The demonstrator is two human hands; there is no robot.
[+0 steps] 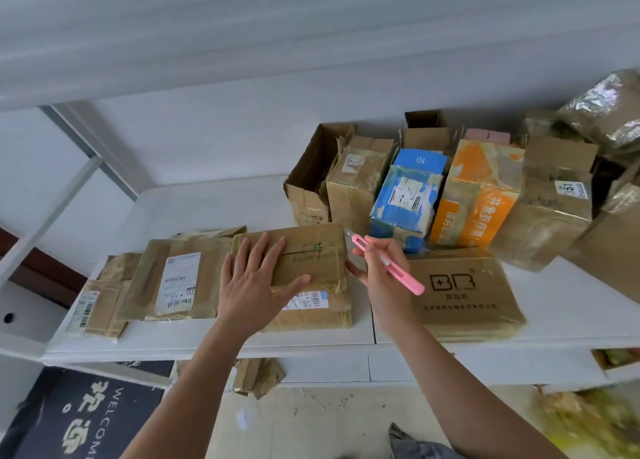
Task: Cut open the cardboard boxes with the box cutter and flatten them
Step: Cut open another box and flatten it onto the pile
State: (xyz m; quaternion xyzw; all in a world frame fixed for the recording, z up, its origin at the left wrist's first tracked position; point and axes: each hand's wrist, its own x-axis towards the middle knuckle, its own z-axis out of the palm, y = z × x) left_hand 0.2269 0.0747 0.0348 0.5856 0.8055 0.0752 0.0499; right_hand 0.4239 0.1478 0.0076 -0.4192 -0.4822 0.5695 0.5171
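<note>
Left hand [256, 282]: lying flat with fingers straight and spread, palm pressing down on the top of a brown taped box [304, 271] that is sitting at the front of the white table [214, 341]; the thumb is reaching toward the box's white shipping label. Right hand [377, 268]: fingers curling round a pink box cutter [388, 264], holding it like a pen just beside the right edge of the same box, the blade end pointing up and away toward the box's far right corner; whether the blade is touching the cardboard cannot be told. Left of the flat hand: two flattened brown boxes [173, 282] lying overlapped, labels up. Right of the cutter hand: a flat brown box printed "BB" [464, 292] lying on the table edge. Beyond both hands, standing in a row against the wall: an open brown carton [311, 178], a taped brown box [356, 185], a blue box [405, 202], an orange box [478, 199], and further brown cartons [550, 202]. Below the hands, under the table: a dark welcome mat [83, 420] and cardboard scraps [258, 377] on the floor.
</note>
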